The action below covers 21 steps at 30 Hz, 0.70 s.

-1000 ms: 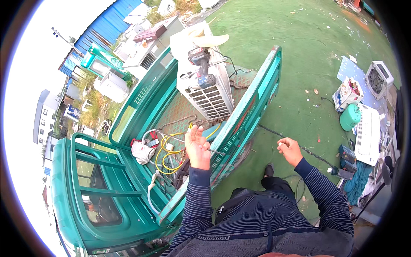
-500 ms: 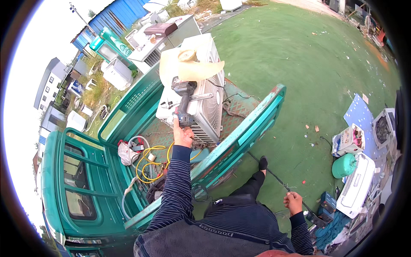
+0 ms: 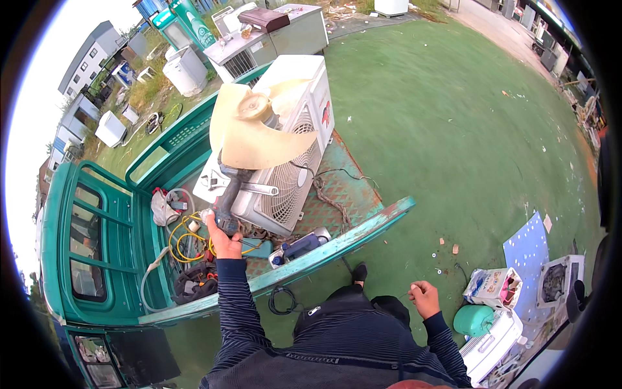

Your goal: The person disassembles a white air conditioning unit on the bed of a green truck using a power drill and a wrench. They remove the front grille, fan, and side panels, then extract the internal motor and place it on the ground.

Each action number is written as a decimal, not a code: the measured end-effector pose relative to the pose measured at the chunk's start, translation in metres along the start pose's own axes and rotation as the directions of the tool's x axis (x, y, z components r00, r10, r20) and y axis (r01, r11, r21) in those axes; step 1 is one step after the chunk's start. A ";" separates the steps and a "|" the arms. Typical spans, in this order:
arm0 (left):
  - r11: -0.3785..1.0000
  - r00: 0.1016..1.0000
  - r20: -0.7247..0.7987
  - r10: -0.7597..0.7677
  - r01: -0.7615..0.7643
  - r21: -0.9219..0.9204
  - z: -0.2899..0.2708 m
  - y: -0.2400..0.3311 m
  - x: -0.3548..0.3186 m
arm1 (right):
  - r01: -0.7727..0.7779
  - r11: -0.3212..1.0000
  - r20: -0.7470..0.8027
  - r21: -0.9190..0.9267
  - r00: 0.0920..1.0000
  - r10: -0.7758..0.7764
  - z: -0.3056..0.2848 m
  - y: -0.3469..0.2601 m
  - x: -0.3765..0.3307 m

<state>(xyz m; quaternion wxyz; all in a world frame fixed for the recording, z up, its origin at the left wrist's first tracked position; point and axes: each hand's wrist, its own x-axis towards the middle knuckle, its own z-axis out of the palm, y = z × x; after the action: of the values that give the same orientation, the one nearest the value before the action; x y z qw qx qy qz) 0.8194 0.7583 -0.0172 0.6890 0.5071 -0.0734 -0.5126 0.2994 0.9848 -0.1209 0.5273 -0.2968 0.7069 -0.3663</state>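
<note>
My left hand (image 3: pixel 225 242) is closed round the lower end of a dark cordless power tool (image 3: pixel 227 198). The tool's upper end passes under a cream fan blade (image 3: pixel 259 152), which lies over a white air-conditioner outdoor unit (image 3: pixel 289 188). Beside the tool, a silver adjustable wrench (image 3: pixel 260 189) rests against the unit. The unit stands in the green truck bed (image 3: pixel 353 188). Lower right, my right hand (image 3: pixel 425 299) hangs away from the truck with its fingers curled in; whatever they may hold is hidden.
The bed's green side rail (image 3: pixel 337 232) runs between me and the unit. Within the bed lie a yellow hose (image 3: pixel 176 249), a rope (image 3: pixel 332 204) and a blue tool (image 3: pixel 304 246). On the ground at right stand a green gas cylinder (image 3: pixel 473 320) and a box (image 3: pixel 494 288).
My view has shifted, and the blue tool by the rail now shows. The fan blade now covers the power tool's upper end. My left hand still holds the tool; the right stays curled.
</note>
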 end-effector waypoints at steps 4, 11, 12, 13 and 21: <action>0.989 0.986 -0.067 0.150 -0.149 0.020 0.008 0.016 -0.040 | 0.016 0.997 -0.054 0.069 0.998 -0.012 -0.046 -0.034 0.053; 0.887 0.824 -0.332 0.458 -0.449 0.109 0.042 -0.009 -0.144 | -0.096 0.994 0.175 0.043 0.981 0.087 -0.091 -0.053 0.124; 0.854 0.756 -0.407 0.513 -0.495 0.157 0.057 -0.016 -0.169 | -0.073 0.997 0.215 0.032 0.975 0.064 -0.097 -0.059 0.133; 0.788 0.653 -0.457 0.605 -0.575 0.221 0.068 -0.026 -0.190 | -0.041 0.999 0.256 0.020 0.966 0.034 -0.104 -0.069 0.145; 0.655 0.452 -0.516 0.728 -0.682 0.326 0.160 -0.101 -0.365 | 0.698 0.706 0.559 0.118 0.541 -0.628 -0.112 -0.240 0.195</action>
<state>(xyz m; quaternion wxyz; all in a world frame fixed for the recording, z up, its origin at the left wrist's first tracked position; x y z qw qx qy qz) 0.4864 0.9476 0.1336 0.8041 0.5901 -0.0701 0.0138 0.1470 0.7173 -0.0044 0.5128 -0.6666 0.3737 -0.3911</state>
